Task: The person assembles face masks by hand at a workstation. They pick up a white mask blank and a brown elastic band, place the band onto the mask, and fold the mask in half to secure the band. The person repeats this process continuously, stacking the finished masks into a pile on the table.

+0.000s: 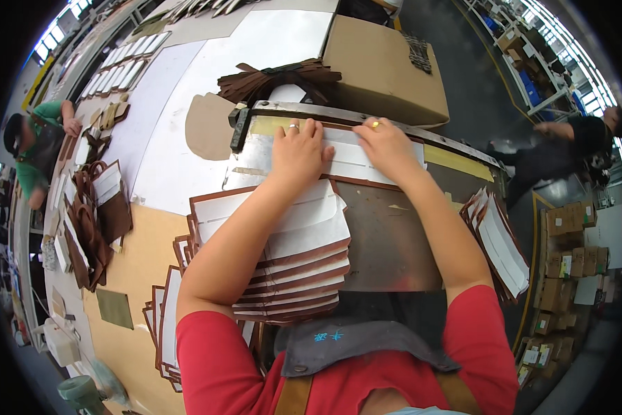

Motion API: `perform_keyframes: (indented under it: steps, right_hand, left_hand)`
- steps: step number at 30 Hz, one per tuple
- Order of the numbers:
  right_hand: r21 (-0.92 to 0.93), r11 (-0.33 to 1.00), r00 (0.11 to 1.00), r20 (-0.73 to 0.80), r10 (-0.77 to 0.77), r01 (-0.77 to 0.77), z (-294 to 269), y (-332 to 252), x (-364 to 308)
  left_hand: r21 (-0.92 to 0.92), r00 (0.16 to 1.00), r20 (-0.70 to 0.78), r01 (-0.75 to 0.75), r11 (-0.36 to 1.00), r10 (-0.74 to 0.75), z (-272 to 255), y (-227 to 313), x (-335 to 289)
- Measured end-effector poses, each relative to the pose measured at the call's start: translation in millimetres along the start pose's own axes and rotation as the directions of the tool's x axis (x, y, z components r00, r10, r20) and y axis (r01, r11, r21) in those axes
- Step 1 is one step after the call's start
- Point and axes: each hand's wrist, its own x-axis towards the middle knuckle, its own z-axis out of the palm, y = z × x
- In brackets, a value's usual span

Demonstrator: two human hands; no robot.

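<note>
A long white panel with brown edges (349,158) lies across the metal-topped work plate, along a raised metal bar (283,106). My left hand (298,151) is on its left part, fingers bent at the far edge and thumb set apart. Over the panel's right part, my right hand (386,146) has its fingers drawn together at the same edge. Both hands seem to hold the panel down; their fingertips are partly hidden. Under my left forearm is a fanned stack of white brown-edged panels (304,266). Another bundle of such panels (499,242) hangs at the plate's right side.
A brown bundle of strips (280,79) and a large cardboard box (383,66) stand beyond the bar. Brown bags or straps (89,228) lie left. A person in green (41,138) works far left; another in dark clothes (567,149) is at right, near cartons (567,218).
</note>
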Motion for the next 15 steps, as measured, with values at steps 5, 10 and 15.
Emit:
perform_keyframes:
  steps: [5, 10, 15]
  right_hand:
    - [-0.134, 0.981, 0.989, 0.022, 0.147, -0.142, -29, 37, -43]
    - [-0.081, 0.862, 0.866, -0.042, 0.498, -0.5, -57, 48, -66]
    - [-0.034, 0.757, 0.754, 0.072, 0.653, -0.652, -47, 29, -90]
  left_hand:
    - [-0.028, 0.999, 0.048, 0.024, 0.999, -0.022, -6, 3, 3]
    - [-0.167, 0.997, -0.036, 0.064, 0.984, -0.07, 2, -3, 0]
    - [-0.243, 0.986, -0.143, 0.046, 0.969, -0.083, 12, -3, 2]
